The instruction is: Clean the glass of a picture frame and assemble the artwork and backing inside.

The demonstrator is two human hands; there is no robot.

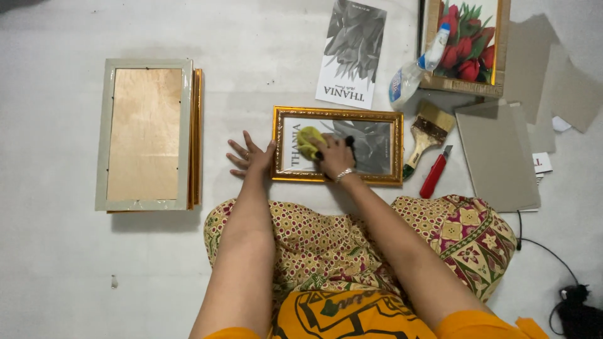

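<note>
A person sits on the floor (pixel 56 263) with a gold picture frame (pixel 338 114) lying flat just past their knees. The right hand (pixel 334 157) is closed around a yellow cloth (pixel 308 142) and presses it on the glass of the frame. The left hand (pixel 250 157) lies flat on the floor with its fingers spread wide, touching the left side of the frame.

A stack of frames (pixel 147 135) lies face down on the floor, well to the left. A paintbrush (pixel 427 133) and a red cutter knife (pixel 436 173) lie just to the right of the gold frame. A spray bottle (pixel 416 68) rests beside a frame with red flowers (pixel 466 44) at the top right. A grey printed sheet (pixel 352 53) lies above the gold frame. Grey cardboard pieces (pixel 496 157) lie on the right side.
</note>
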